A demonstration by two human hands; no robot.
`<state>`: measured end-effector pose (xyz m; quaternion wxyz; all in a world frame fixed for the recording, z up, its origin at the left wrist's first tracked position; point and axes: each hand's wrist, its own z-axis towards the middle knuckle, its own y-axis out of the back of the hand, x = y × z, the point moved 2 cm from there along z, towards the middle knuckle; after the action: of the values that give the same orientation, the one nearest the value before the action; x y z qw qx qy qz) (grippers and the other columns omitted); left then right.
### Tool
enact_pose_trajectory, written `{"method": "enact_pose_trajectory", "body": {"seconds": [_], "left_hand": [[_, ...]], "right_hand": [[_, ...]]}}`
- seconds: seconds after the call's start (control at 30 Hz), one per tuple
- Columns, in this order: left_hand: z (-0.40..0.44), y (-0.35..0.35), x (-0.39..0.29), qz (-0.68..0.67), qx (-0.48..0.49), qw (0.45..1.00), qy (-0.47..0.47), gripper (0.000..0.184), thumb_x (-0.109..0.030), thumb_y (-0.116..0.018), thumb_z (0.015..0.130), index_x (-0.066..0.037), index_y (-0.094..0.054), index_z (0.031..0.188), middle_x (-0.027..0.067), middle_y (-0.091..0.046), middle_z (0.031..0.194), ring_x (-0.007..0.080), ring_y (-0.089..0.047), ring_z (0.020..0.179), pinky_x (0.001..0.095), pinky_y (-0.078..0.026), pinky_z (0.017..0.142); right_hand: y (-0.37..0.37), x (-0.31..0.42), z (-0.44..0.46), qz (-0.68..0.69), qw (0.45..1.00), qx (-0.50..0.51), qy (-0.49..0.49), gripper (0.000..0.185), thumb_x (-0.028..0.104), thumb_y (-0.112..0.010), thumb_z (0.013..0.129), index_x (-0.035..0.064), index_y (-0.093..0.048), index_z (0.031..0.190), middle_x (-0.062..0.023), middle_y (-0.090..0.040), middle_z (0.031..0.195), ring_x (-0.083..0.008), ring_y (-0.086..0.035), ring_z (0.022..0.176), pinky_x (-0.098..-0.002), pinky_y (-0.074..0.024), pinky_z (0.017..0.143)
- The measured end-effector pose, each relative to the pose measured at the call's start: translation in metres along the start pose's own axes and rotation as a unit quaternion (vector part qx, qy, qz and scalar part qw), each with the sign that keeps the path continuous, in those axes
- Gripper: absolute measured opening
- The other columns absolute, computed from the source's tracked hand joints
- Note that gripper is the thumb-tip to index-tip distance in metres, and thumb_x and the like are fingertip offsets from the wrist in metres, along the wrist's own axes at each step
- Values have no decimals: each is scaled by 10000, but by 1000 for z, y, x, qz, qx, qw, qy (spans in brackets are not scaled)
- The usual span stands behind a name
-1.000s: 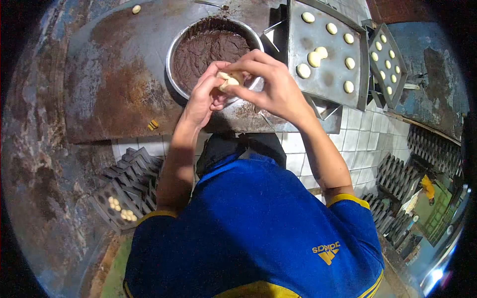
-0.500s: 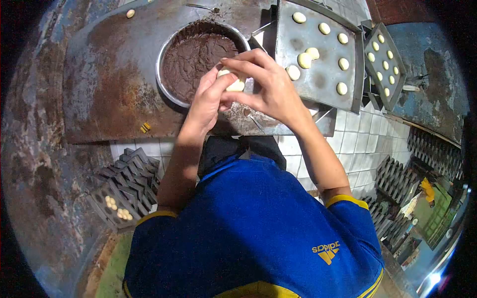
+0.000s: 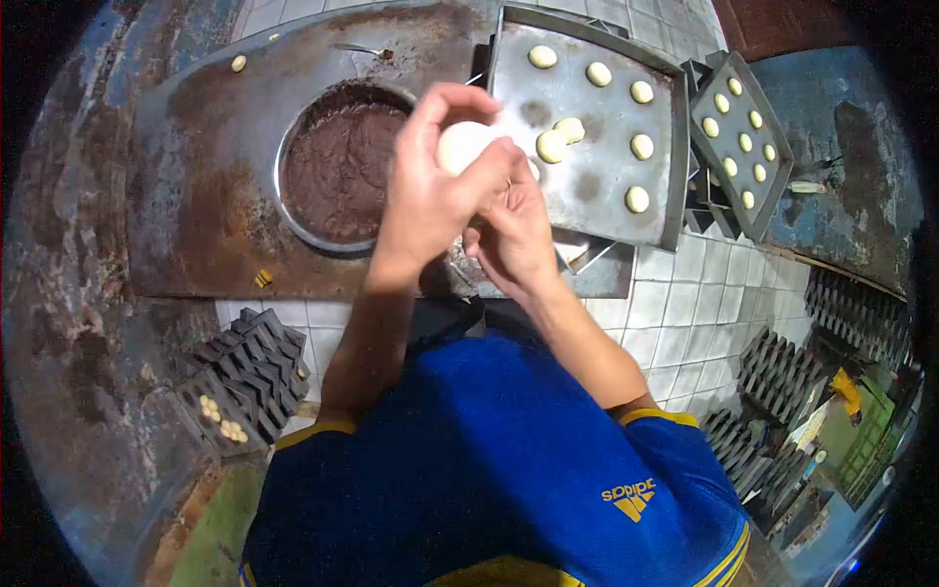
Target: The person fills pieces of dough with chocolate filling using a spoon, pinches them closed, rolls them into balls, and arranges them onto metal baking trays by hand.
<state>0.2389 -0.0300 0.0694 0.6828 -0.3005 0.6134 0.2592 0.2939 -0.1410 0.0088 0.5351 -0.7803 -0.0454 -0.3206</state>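
A pale dough ball sits in the curved fingers of my left hand, between the bowl and the large tray. My right hand is against the left one, its fingers bent and partly hidden behind it; whether it touches the ball is unclear. Left of my hands, a round metal bowl holds a dark brown mass. On the right, a metal tray carries several pale dough rounds, two of them touching. One round is partly covered by my fingers.
A second tray with dough rounds stands further right. On the metal table are a lone dough round, a spoon and a small yellow object. Stacked moulds stand at lower left.
My hands have turned and come closer together, with the dough now a smooth ball where folds showed before. The view has shifted, so bowl and trays appear further left and lower.
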Motion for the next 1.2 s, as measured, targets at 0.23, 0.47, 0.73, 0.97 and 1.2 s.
{"method": "enact_pose_trajectory", "body": {"seconds": [0.23,0.47,0.73,0.97,1.2], "left_hand": [[9,-89,16,-166,66,984,20,599,-4,-759,852,-26,-418,1343,86,-743,924,152,-724,999,346,-547,996],[16,-131,14,-158,114,971,-140,735,24,-739,826,-42,-287,1401,121,-760,926,225,-752,1010,533,-419,1168],[26,-94,75,137,-6,989,-55,607,71,-725,800,-69,-475,1336,60,-531,1247,109,-631,976,258,-545,803],[27,-179,181,131,133,981,55,722,-136,-850,811,-114,-453,1414,243,-742,1142,390,-756,1066,479,-594,864],[16,-163,218,275,155,948,42,978,-139,-885,771,-198,-356,1591,229,-651,1320,439,-653,1223,518,-549,1016]], "right_hand": [[42,58,8,-191,954,-85,213,339,64,-780,936,-44,-691,1244,-86,-726,1209,-159,-695,1045,-343,-560,963],[49,111,-5,-236,940,53,242,403,161,-789,951,-69,-683,1264,-109,-726,1221,-171,-676,1103,-355,-541,987],[96,184,7,-501,860,90,22,430,94,-851,876,20,-721,1278,-101,-751,1239,-190,-710,1139,-350,-591,966],[154,196,13,-640,768,30,18,502,220,-915,823,63,-741,1267,-58,-705,1257,-189,-690,1140,-346,-608,900],[293,163,37,-732,680,36,32,435,195,-860,837,60,-752,1236,-117,-704,1174,-226,-725,1006,-346,-598,874]]}}
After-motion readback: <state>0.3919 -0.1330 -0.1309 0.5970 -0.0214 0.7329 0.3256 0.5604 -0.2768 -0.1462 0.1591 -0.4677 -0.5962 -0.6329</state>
